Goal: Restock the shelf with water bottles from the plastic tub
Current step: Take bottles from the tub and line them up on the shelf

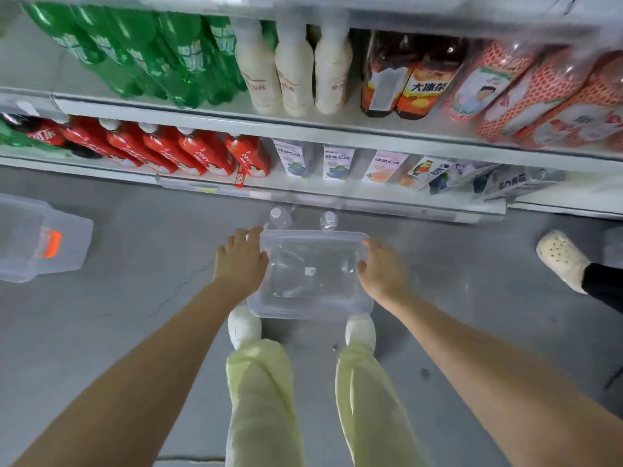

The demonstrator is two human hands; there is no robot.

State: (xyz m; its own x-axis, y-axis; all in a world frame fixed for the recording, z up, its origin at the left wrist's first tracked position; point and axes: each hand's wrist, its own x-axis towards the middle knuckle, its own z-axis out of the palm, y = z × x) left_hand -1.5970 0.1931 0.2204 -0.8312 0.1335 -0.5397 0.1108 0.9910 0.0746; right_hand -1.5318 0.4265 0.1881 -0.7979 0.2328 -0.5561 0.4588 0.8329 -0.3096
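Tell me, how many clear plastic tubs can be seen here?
2. One tub is held between the left hand and right hand; the other tub, with an orange clip, lies on the floor at far left.

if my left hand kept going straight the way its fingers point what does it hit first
Most likely the left water bottle, which stands just past the left hand, beyond the far corner of the plastic tub. Depth is unclear from above, so the hand might pass over it.

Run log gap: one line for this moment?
left grip, right grip: hold tub rim | tub: looks empty | two water bottles: upright on floor
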